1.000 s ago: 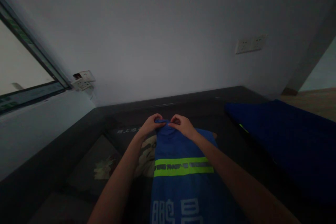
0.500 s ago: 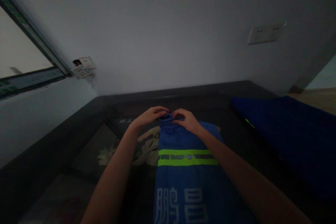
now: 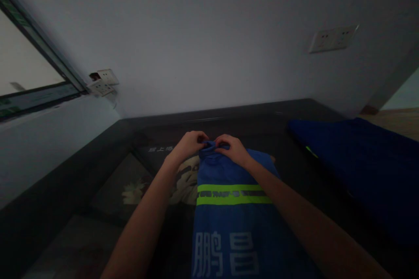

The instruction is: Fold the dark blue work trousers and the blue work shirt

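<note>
A blue work jacket [image 3: 229, 222] lies folded lengthwise in front of me, with a yellow-green reflective band across it and large pale characters lower down. Its collar [image 3: 208, 150] is at the far end. My left hand [image 3: 191, 144] pinches the left side of the collar between thumb and fingers. Close beside it, my right hand [image 3: 231, 146] has thumb and fingertips closed on the collar's right part. My right forearm covers some of the jacket's right side.
Underneath is a dark, glossy table [image 3: 262, 126] with printed pictures on its top. More dark blue cloth [image 3: 356, 170] with a bit of yellow-green lies at the right. Behind stands a pale wall with a socket plate [image 3: 334, 39]; more sockets [image 3: 104, 83] sit near the window at left.
My left fingers have curled more and shifted slightly at the collar. My right hand stays almost in place. The view has moved very slightly.
</note>
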Demonstrator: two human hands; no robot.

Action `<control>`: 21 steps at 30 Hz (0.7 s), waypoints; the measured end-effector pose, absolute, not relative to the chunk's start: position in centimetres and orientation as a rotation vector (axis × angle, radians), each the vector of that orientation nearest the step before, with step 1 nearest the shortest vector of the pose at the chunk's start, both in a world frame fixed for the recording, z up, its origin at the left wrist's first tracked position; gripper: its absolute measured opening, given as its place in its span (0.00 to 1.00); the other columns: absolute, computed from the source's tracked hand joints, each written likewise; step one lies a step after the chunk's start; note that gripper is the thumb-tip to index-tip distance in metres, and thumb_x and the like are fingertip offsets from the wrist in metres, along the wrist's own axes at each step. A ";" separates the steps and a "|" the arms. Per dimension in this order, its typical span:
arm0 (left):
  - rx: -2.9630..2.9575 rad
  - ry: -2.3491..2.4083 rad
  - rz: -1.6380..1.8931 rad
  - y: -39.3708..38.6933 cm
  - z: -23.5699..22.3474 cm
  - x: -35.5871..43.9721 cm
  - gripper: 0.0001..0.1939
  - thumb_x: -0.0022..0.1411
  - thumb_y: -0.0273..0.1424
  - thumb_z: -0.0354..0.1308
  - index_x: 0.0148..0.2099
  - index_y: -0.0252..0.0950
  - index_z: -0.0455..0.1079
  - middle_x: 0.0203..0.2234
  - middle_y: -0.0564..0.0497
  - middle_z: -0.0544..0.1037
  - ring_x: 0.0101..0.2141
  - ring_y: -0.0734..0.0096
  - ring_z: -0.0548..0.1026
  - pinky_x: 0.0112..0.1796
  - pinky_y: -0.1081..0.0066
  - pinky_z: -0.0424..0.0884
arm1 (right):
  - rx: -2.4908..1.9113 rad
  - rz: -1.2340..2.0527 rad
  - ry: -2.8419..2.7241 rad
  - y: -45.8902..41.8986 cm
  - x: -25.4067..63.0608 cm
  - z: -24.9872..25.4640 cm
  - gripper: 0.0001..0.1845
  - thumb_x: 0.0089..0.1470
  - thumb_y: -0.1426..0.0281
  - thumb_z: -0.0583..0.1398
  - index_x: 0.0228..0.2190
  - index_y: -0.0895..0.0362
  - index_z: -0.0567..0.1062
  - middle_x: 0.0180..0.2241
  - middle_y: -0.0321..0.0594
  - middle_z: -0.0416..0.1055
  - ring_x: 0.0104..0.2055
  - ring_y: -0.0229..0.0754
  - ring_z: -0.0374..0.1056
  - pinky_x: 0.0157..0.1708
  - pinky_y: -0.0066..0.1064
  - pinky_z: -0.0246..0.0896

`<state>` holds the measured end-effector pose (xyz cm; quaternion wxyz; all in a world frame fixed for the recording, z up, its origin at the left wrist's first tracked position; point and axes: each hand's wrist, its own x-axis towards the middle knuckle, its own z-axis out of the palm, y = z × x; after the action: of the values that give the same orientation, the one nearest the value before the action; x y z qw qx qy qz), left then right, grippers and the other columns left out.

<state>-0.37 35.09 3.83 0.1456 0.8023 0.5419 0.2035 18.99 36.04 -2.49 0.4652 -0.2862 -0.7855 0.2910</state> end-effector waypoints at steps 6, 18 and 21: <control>2.276 1.755 0.719 35.6 3.1 -0.1 0.08 0.56 0.27 0.56 0.36 0.35 0.77 0.29 0.48 0.80 0.31 0.68 0.75 0.34 0.73 0.68 | -0.683 0.757 -1.861 35.9 18.9 -2.6 0.04 0.46 0.73 0.64 0.27 0.56 0.72 0.39 0.41 0.68 0.43 0.42 0.66 0.41 0.34 0.65; 2.161 1.674 0.868 36.5 1.6 0.0 0.09 0.58 0.29 0.53 0.34 0.35 0.75 0.29 0.51 0.79 0.32 0.70 0.75 0.35 0.74 0.68 | -0.769 0.804 -1.852 36.0 18.4 -3.4 0.03 0.48 0.73 0.62 0.28 0.56 0.71 0.30 0.36 0.71 0.33 0.39 0.68 0.37 0.32 0.64; 2.121 1.656 0.905 36.5 1.6 0.2 0.08 0.57 0.29 0.54 0.34 0.34 0.75 0.30 0.50 0.79 0.32 0.70 0.75 0.35 0.75 0.68 | -0.747 0.872 -1.837 36.0 18.2 -3.6 0.04 0.48 0.72 0.61 0.29 0.56 0.70 0.31 0.36 0.71 0.34 0.39 0.68 0.38 0.32 0.64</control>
<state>0.23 36.49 1.58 0.1508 0.7384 0.5768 0.3152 18.16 35.98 -3.64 0.4683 -0.3047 -0.7493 0.3556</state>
